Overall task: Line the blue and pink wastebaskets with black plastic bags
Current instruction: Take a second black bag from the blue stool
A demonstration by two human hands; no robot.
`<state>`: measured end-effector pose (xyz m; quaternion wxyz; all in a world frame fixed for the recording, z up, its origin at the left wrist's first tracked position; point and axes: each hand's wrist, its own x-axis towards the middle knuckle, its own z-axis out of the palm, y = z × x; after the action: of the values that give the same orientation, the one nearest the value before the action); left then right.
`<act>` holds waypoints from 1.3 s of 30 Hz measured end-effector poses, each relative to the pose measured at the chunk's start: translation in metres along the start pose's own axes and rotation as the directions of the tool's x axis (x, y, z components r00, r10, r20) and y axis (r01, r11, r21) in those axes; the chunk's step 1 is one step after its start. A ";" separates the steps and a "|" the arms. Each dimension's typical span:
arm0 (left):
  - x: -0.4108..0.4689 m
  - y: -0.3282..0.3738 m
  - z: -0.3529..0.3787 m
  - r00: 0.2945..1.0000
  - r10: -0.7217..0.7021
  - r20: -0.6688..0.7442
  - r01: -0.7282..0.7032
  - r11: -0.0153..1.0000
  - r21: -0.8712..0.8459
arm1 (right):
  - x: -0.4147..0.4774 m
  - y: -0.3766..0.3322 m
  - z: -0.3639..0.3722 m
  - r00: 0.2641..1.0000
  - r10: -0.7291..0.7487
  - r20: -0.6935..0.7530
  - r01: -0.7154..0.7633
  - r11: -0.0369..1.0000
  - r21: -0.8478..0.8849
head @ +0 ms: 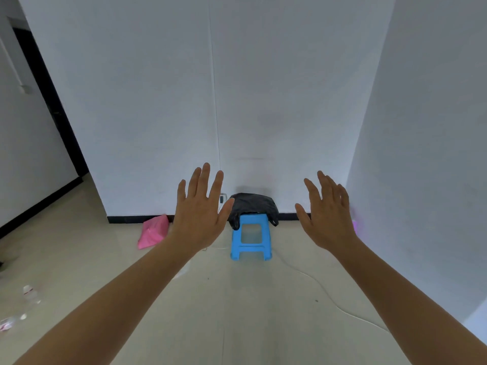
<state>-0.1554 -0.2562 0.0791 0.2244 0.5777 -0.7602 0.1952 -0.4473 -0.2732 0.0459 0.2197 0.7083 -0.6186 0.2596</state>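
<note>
Black plastic bags [253,206] lie in a heap on top of a blue plastic stool [251,239] that stands against the white wall. A pink object [153,231] lies tilted on the floor by the wall, left of the stool; I cannot tell whether it is a wastebasket. A small pink-purple shape [355,225] peeks out at the wall behind my right hand. My left hand [201,206] and my right hand [326,212] are raised in front of me, palms forward, fingers spread, holding nothing. No blue wastebasket shows.
A white cable [324,288] runs across the tiled floor from the stool toward the right. A clear plastic bottle [30,295] and bits of litter lie at the lower left. A dark doorway [50,101] opens at the left; a wall corner juts out at the right.
</note>
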 end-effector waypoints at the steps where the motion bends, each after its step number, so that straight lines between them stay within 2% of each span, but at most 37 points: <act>1: 0.021 -0.002 0.018 1.000 0.012 0.009 -0.012 1.000 -0.014 | 0.014 0.008 0.016 1.000 0.010 -0.001 -0.010 1.000 -0.011; 8: 0.158 0.003 0.176 0.993 0.089 0.076 -0.084 0.994 -0.068 | 0.106 0.076 0.154 0.994 0.106 0.010 -0.106 0.994 -0.016; 14: 0.299 -0.002 0.281 0.982 0.086 0.170 -0.083 0.996 -0.025 | 0.232 0.129 0.264 0.985 0.129 0.112 -0.132 0.991 0.022; 19: 0.389 -0.040 0.334 0.986 0.034 0.161 -0.032 0.999 -0.017 | 0.344 0.142 0.343 0.971 0.147 0.188 -0.157 0.987 0.041; 23: 0.438 -0.089 0.402 0.982 -0.010 0.188 0.012 1.000 -0.009 | 0.402 0.138 0.428 0.963 0.045 0.265 -0.053 0.998 0.022; 26: 0.473 -0.126 0.468 0.968 -0.061 0.245 0.068 0.997 -0.020 | 0.435 0.133 0.500 0.945 0.040 0.324 -0.052 0.998 0.030; 33: 0.582 -0.205 0.625 0.906 -0.099 0.411 0.130 0.990 -0.048 | 0.543 0.135 0.657 0.842 0.093 0.532 -0.086 0.996 -0.037; 39: 0.659 -0.225 0.734 0.834 -0.010 0.551 0.064 0.995 -0.078 | 0.588 0.144 0.740 0.759 0.156 0.632 -0.185 0.983 -0.021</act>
<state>-0.1756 -1.2431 -0.1434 0.0269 0.6127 -0.7896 -0.0191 -0.4605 -1.2090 -0.1484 -0.0399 0.6994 -0.7125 0.0393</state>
